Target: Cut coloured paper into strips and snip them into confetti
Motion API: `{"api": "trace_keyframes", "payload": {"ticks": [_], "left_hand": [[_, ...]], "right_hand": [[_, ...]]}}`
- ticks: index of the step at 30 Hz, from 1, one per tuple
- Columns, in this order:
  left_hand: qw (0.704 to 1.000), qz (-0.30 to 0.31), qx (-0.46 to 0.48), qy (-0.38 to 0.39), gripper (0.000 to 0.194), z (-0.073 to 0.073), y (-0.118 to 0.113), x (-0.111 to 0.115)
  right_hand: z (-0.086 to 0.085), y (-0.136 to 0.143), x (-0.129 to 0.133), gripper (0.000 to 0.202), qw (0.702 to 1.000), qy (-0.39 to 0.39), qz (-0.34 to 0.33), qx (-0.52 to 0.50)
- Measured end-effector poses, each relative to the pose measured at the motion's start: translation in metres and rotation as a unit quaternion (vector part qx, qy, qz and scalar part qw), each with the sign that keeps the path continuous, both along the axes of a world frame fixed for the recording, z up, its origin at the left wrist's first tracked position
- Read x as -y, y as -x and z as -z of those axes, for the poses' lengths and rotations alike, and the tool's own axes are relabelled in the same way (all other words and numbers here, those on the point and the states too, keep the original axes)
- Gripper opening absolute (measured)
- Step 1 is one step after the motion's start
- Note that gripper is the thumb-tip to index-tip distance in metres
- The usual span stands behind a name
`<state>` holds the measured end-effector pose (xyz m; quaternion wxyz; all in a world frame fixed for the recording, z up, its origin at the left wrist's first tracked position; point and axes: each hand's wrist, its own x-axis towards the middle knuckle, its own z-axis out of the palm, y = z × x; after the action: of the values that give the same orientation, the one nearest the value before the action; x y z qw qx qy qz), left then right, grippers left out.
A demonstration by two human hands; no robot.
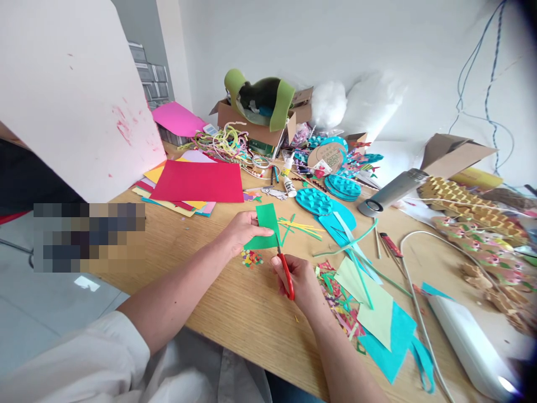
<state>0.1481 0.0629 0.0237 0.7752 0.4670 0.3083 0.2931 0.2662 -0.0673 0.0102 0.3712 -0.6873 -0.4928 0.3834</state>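
Note:
My left hand [247,229] pinches a green sheet of paper [266,218] by its left side, holding it above the table. Red-handled scissors [287,274] are in my right hand [300,277], their blades at the lower right edge of the green paper. Just below the paper lies a small heap of colored paper dots [251,258]. Thin yellow and green paper strips [302,226] lie to the right of it. Beside my right wrist is a pile of paper scraps [339,308], partly covered by a pale green sheet [369,299].
Stacked colored sheets, a red one [201,182] on top, lie at the back left. A glue bottle [288,186], blue egg-carton pieces [314,200] and a metal flask [392,193] stand or lie farther back. A white lamp [470,341] and utility knife [391,244] are at right.

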Motion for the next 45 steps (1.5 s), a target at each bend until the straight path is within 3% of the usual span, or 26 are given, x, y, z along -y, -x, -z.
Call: {"api": "trace_keyframes", "payload": {"ticks": [45], "left_hand": [[0.999,0.005,-0.027,0.016,0.027,-0.0033,-0.0027,0.0064]], "right_hand": [[-0.0037,0.0049,-0.0013,0.05,1.0,-0.002,0.02,0.01]]}}
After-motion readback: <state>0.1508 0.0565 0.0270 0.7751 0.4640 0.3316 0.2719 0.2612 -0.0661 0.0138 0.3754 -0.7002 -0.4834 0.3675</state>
